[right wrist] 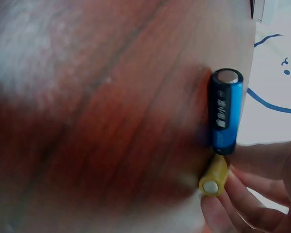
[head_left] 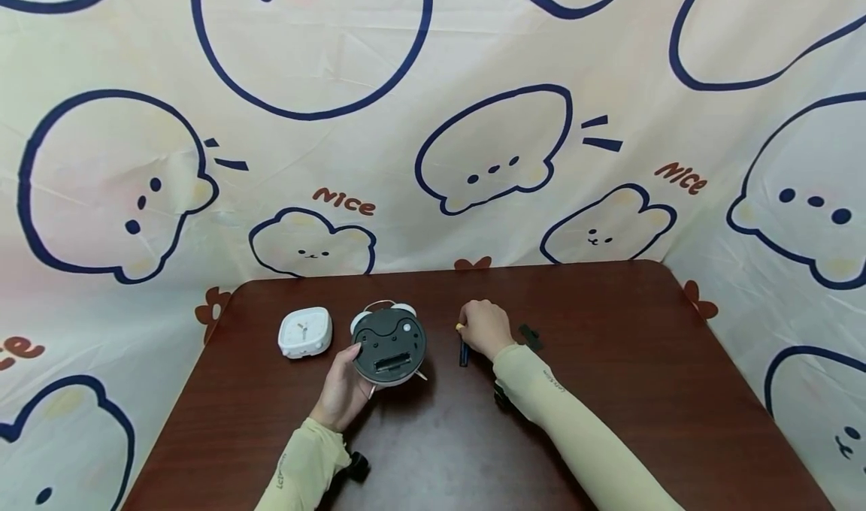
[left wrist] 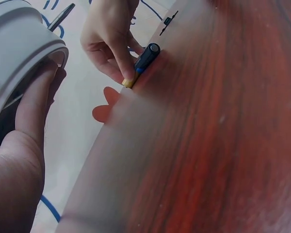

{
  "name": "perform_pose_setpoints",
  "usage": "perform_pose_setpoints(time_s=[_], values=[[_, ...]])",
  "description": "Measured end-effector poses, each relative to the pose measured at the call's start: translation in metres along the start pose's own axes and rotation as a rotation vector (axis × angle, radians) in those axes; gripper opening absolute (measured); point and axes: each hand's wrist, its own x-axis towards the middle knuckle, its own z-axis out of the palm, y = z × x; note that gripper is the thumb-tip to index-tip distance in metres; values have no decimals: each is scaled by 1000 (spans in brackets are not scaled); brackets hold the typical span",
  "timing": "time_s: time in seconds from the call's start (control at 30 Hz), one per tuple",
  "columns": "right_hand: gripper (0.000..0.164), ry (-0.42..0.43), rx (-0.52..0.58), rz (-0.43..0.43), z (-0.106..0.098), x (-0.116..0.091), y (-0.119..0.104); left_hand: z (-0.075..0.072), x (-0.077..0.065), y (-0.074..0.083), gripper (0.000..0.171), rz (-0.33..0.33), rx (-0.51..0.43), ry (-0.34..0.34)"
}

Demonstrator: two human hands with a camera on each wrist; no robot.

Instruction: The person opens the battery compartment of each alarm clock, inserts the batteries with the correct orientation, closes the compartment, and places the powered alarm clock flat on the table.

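My left hand (head_left: 343,391) grips a twin-bell alarm clock (head_left: 390,344), its dark back turned up toward me and the slot of its battery compartment (head_left: 394,363) uncovered. In the left wrist view only part of the clock's white casing (left wrist: 19,43) shows. Over the far part of the table, my right hand (head_left: 483,327) pinches a yellow battery (right wrist: 214,182) with its fingertips. A blue and black battery (right wrist: 226,111) lies on the table right by it, close to the thumb. Whether the two batteries touch is unclear.
A white square clock (head_left: 305,332) sits left of the alarm clock. Beyond my right wrist lies a small black piece (head_left: 530,337), perhaps the battery cover. The brown table (head_left: 433,451) ends at a patterned cloth (head_left: 392,150) behind it.
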Motion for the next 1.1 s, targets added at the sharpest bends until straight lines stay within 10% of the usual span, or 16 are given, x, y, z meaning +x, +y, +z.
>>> perform_pose_setpoints(time_s=[0.4,1.1], values=[[4,7,-37,-33,0,4,2,3,0,-3,50,4,-21,2],[12,123,390,-216,-56,-46,-1,11,5,-8,51,7,4,-3]])
